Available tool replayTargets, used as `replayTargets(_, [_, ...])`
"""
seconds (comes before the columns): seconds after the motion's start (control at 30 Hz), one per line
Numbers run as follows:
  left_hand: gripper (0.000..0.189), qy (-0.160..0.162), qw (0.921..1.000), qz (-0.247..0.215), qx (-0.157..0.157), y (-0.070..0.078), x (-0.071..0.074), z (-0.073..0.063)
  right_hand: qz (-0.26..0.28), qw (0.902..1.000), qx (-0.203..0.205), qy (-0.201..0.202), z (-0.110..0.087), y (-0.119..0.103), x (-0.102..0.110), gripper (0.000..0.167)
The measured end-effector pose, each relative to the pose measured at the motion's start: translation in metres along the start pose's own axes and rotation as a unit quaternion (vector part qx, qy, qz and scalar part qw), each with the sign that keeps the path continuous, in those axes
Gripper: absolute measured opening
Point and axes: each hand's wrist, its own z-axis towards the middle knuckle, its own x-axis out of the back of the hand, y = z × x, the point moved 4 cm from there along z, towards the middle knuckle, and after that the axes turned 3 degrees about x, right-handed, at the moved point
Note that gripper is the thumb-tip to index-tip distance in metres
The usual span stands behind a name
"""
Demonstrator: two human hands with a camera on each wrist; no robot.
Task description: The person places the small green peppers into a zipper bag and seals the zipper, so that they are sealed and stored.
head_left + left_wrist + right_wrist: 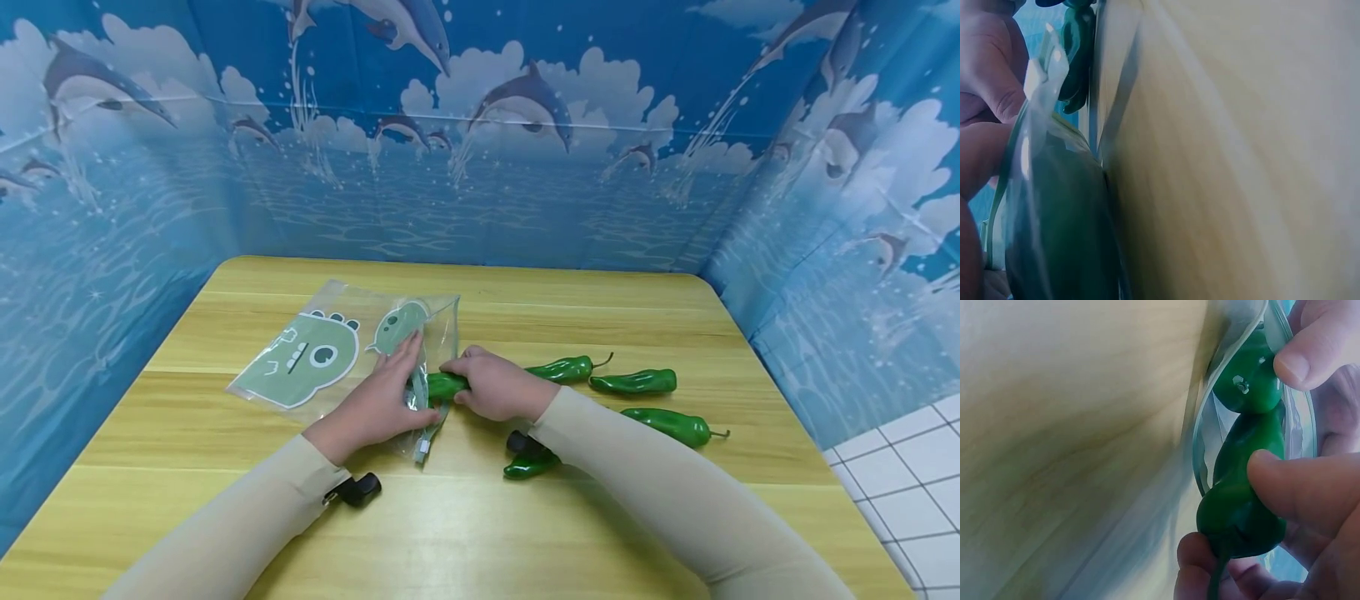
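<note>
A clear zip bag (pixel 300 367) with green cartoon prints lies flat on the table, its mouth facing right. My left hand (pixel 382 402) rests over the mouth end, the thumb hooked at the raised upper rim and holding it up. My right hand (pixel 497 385) grips a green pepper (pixel 1241 515) near its stem end, thumb on top and fingers below. The front of that pepper is inside the mouth. Another green pepper (pixel 1244 381) shows within the bag, beside the left thumb (pixel 1297 359). The white zip slider (pixel 422 450) sits at the mouth's near corner.
Right of the bag, several more green peppers lie on the wooden table (pixel 420 533), among them one pepper (pixel 633 382) farther back and another (pixel 671 427) behind the right forearm. One pepper (pixel 531 467) is partly covered by the right wrist camera (pixel 519 442). A dolphin-print curtain (pixel 480 208) surrounds the table.
</note>
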Motion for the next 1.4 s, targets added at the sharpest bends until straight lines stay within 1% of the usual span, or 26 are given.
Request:
replayTargets(0.2, [0.123, -0.002, 1.0, 0.004, -0.005, 0.0, 0.0, 0.001, 0.012, 0.9999, 0.009, 0.005, 0.0, -0.002, 0.0, 0.049])
replayTargets(0.4, [0.124, -0.004, 1.0, 0.004, -0.004, 0.0, -0.001, 0.001, 0.019, 0.9994, 0.017, 0.022, 0.002, -0.005, -0.001, 0.047])
replayTargets(0.5, [0.124, -0.007, 1.0, 0.001, -0.001, 0.0, -0.002, 0.001, 0.02, 0.9994, 0.012, 0.024, 0.003, -0.005, -0.002, 0.047])
replayTargets(0.73, [0.124, -0.007, 0.9999, -0.005, 0.006, -0.002, -0.003, 0.001, 0.02, 0.9992, -0.017, 0.029, 0.003, -0.005, -0.003, 0.044])
replayTargets(0.97, [0.124, -0.01, 0.9999, -0.007, 0.008, -0.003, -0.004, 0.002, 0.023, 0.9987, -0.009, 0.045, 0.006, -0.008, -0.005, 0.037])
replayTargets(1.13, [0.124, -0.01, 0.9999, -0.007, 0.007, -0.004, -0.005, 0.003, 0.033, 0.9983, -0.011, 0.047, 0.012, -0.009, -0.008, 0.039])
replayTargets(1.27, [0.124, -0.013, 0.9998, -0.007, 0.011, -0.004, -0.005, 0.002, 0.049, 0.9975, -0.027, 0.043, 0.01, -0.005, -0.008, 0.042])
replayTargets(1.4, [0.124, -0.014, 0.9998, -0.001, 0.013, -0.005, -0.005, 0.003, 0.059, 0.9965, -0.037, 0.046, 0.003, 0.002, -0.003, 0.04])
